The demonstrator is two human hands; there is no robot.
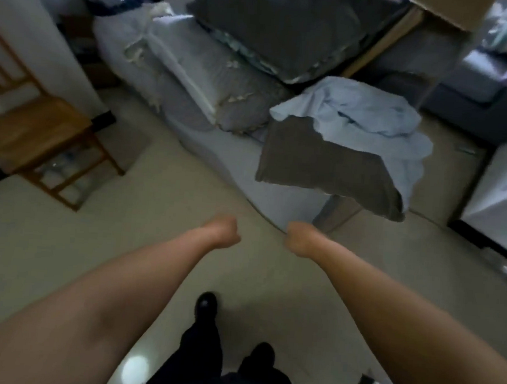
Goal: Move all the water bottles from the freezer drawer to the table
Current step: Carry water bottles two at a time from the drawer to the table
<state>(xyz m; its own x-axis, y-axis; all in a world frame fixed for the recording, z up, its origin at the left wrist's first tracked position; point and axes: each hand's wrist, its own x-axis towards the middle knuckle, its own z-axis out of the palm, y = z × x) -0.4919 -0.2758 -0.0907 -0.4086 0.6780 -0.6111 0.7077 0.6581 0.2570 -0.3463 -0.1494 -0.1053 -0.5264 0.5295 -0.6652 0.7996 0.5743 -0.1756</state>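
Pale floor (62,253) fills the lower half of the head view, with a heap of bedding (200,77) and a grey pillow (287,29) piled beyond it, a light blue cloth (369,110) draped over a dark towel (323,163), and a wooden chair (37,134) at the left. 2 bare forearms reach forward and down over the floor. The left hand (221,230) is curled into a loose fist and holds nothing; the right hand (300,238) is curled the same way, also with nothing in it. The 2 hands hang near each other, apart, at about the same height.

No freezer drawer, water bottle or table shows clearly anywhere; faint clear shapes under the chair are too blurred to name. So which way the bottles lie from either hand cannot be told, and neither hand is plainly nearer. Judging by the free hands and the dark shoes (207,304) mid-stride, the person is likely walking between freezer and table.
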